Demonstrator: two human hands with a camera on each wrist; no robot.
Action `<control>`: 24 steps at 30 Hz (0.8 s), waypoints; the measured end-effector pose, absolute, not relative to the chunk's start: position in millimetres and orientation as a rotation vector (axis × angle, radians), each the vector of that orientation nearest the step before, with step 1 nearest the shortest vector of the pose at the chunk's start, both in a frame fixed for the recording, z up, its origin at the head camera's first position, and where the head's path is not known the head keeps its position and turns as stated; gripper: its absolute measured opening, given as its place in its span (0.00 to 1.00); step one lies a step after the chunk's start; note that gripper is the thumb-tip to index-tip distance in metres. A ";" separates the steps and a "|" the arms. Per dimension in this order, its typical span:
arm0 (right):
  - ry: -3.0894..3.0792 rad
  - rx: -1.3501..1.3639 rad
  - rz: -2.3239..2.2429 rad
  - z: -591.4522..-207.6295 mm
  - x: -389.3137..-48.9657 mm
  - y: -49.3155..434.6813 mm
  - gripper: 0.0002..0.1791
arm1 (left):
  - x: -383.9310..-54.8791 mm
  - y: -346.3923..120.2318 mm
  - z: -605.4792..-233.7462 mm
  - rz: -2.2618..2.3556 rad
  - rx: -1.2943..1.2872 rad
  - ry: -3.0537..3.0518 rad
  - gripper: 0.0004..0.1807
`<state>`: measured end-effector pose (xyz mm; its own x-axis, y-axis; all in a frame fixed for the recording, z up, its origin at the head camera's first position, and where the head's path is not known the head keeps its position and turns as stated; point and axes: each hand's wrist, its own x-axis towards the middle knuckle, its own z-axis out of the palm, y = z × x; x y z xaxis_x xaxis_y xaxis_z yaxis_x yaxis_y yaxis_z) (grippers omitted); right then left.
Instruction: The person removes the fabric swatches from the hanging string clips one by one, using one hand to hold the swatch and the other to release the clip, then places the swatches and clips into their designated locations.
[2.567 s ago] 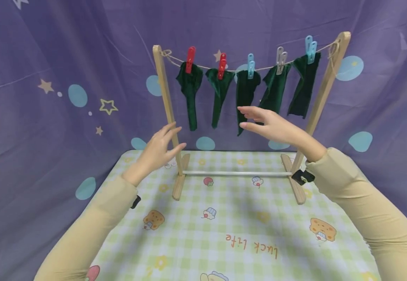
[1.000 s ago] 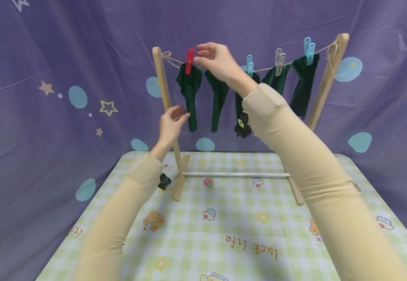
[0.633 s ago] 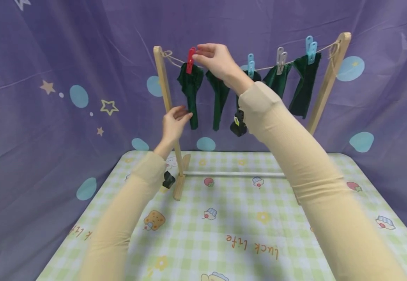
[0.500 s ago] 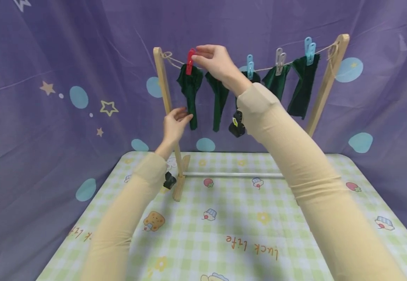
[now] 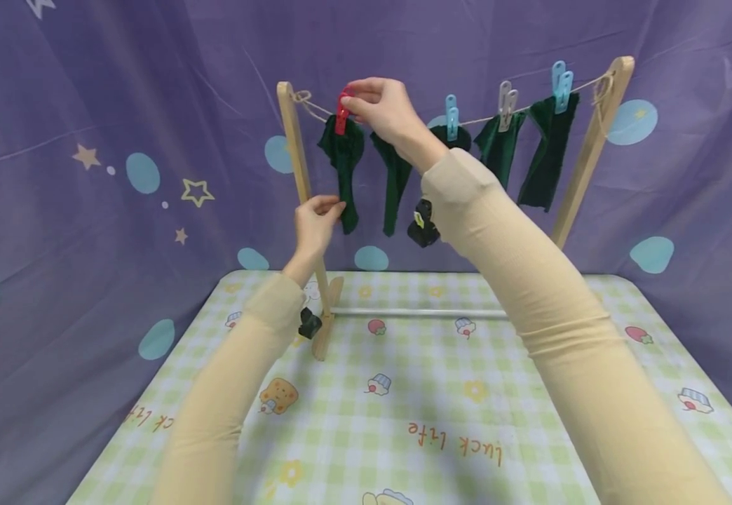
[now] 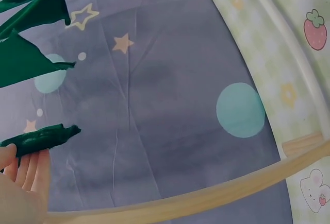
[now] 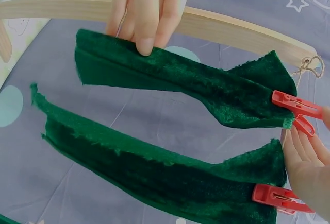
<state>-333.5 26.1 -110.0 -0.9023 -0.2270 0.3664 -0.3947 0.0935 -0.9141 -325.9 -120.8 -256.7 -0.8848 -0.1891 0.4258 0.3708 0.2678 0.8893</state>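
Observation:
The leftmost green velvet cloth hangs from the string by a red clothespin. My left hand pinches this cloth near its lower end; in the right wrist view the thumb lies over the front of the cloth. My right hand is at the top, thumb and fingers on the handles of that clothespin. The pin still sits on the cloth's upper edge. A second red clothespin holds the neighbouring green cloth, its pin hidden behind my right hand in the head view.
Further right, blue clothespins and a clear one hold more green cloths. The wooden rack's left post stands just behind my left hand, its right post at the far side. A checked cloth covers the table.
Both hands have come from idle in the air: the right moved up and left onto the red clothespin, the left moved up to the cloth's lower end and took hold.

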 end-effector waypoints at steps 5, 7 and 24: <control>-2.118 0.632 1.972 -109.5 -334.4 24.4 0.19 | -323.0 -125.6 -250.6 -1.673 -0.186 -2.077 0.12; -2.071 0.626 1.992 -109.0 -335.1 24.2 0.18 | -322.3 -127.2 -248.6 -1.681 -0.194 -2.076 0.12; -1.869 0.483 2.116 -99.6 -333.4 30.8 0.14 | -311.9 -137.7 -230.9 -1.641 -0.230 -2.086 0.12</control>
<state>-333.4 30.8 -99.6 -0.9059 -0.0133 0.4233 -0.4185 -0.1263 -0.8994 -311.9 -137.7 -230.9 -0.8743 -0.1554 0.4599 0.4104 0.2694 0.8712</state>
